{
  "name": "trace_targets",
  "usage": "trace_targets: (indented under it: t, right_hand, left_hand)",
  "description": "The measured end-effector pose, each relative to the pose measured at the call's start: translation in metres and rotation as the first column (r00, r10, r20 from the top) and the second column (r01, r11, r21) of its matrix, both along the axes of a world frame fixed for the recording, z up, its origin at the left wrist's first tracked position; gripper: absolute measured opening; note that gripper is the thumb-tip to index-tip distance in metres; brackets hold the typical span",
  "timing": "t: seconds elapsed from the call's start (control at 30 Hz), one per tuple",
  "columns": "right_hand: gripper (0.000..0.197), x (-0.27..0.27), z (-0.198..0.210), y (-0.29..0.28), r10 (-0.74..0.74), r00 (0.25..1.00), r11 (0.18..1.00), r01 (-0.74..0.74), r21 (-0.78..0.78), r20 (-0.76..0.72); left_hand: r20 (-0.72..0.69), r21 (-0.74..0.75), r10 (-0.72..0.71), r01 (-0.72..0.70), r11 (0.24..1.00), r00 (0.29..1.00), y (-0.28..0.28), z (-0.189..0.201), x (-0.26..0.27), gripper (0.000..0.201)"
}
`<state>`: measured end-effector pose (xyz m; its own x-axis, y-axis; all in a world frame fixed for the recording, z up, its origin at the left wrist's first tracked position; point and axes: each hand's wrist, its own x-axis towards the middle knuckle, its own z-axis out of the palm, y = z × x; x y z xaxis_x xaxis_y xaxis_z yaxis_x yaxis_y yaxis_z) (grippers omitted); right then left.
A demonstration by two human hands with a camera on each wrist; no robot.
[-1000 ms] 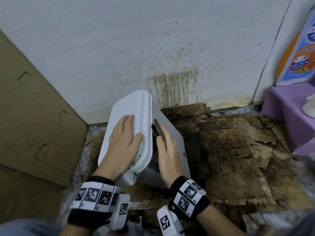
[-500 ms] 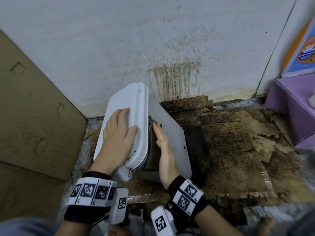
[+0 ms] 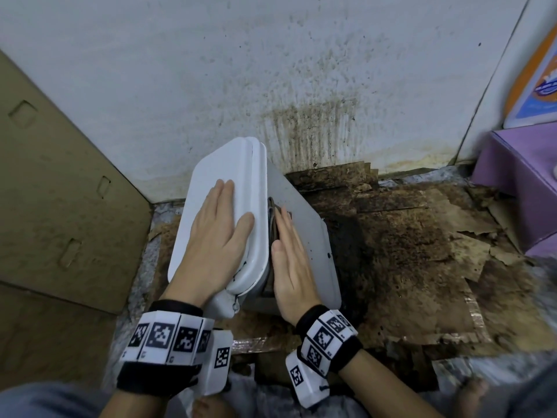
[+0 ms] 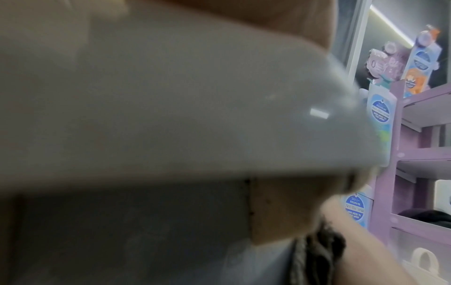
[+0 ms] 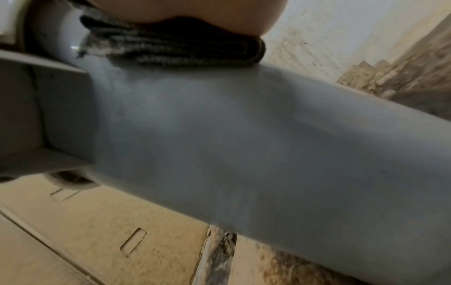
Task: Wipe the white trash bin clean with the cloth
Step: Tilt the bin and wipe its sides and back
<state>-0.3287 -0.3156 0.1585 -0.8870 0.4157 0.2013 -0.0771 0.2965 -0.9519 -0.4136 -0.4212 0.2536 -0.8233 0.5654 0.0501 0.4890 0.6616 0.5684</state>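
**Even indoor light, soft wrist views**

The head view is evenly lit and mostly sharp, its straight lines bowing toward the edges, the bottom corners smeared. The left wrist view is dim and heavily blurred up close, with a bright light strip (image 4: pixel 390 25) at upper right. The right wrist view is soft, shadowed underneath.

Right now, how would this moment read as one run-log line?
phase: wiping bin side | left hand: flat on trash bin lid, steadying | right hand: presses dark cloth flat against side wall
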Motion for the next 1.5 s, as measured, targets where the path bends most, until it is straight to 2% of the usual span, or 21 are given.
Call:
trace_targets:
  t: [0.23, 0.4, 0.5, 0.63, 0.83, 0.97, 1.07, 1.2, 1.27, 1.37, 1.5]
  right_hand:
    - [0.048, 0.002, -0.027, 0.01, -0.066, 0.998, 0.991, 0.067, -0.118, 0.017]
    - [0.046, 0.01, -0.077, 0.029, -0.103, 0.981, 0.973, 0.134, -0.188, 0.166]
    - [0.042, 0.012, -0.086, 0.035, -0.096, 0.973, 0.961, 0.146, -0.236, 0.211]
    - [0.041, 0.009, -0.079, 0.032, -0.104, 0.966, 0.948, 0.168, -0.271, 0.236]
    - [0.062, -0.001, -0.036, 0.009, -0.119, 0.974, 0.953, 0.166, -0.253, 0.192]
    - [0.07, -0.005, 0.004, -0.008, -0.053, 0.993, 0.984, 0.071, -0.164, 0.109]
    - [0.065, -0.007, 0.007, -0.012, -0.062, 0.997, 0.993, 0.067, -0.099, 0.052]
    - [0.058, -0.003, -0.016, -0.001, -0.083, 0.996, 0.996, 0.081, -0.047, -0.034]
    - [0.057, 0.001, -0.035, 0.007, -0.084, 0.996, 0.996, 0.083, -0.025, -0.03]
    - [0.056, 0.008, -0.072, 0.019, -0.12, 0.991, 0.99, 0.125, -0.068, 0.067]
    - [0.054, 0.018, -0.104, 0.031, -0.158, 0.957, 0.954, 0.211, -0.214, 0.242]
  left_hand:
    - [-0.004, -0.049, -0.026, 0.026, 0.998, 1.0, -0.001, -0.001, -0.001, 0.08]
    - [0.002, -0.068, -0.026, 0.026, 0.997, 1.0, -0.002, 0.001, 0.0, 0.083]
    - [-0.001, -0.07, -0.028, 0.027, 0.997, 1.0, -0.001, 0.002, 0.001, 0.084]
    - [-0.012, -0.075, -0.022, 0.021, 0.997, 1.0, -0.002, 0.001, 0.0, 0.084]
    - [-0.016, -0.078, -0.027, 0.026, 0.997, 0.999, -0.004, -0.002, -0.004, 0.091]
    - [-0.025, -0.075, -0.028, 0.026, 0.997, 0.999, -0.003, -0.004, -0.005, 0.093]
    - [-0.024, -0.064, -0.021, 0.019, 0.998, 1.0, -0.003, -0.005, -0.006, 0.093]
    - [-0.006, -0.043, -0.023, 0.022, 0.999, 1.0, -0.007, -0.004, -0.005, 0.085]
    - [0.014, -0.029, -0.017, 0.017, 0.999, 1.0, -0.009, -0.002, -0.005, 0.083]
    - [0.04, -0.011, -0.01, 0.01, 1.0, 0.999, -0.012, 0.001, -0.005, 0.084]
    - [0.056, 0.004, -0.014, 0.014, 1.0, 0.998, -0.013, 0.002, -0.004, 0.084]
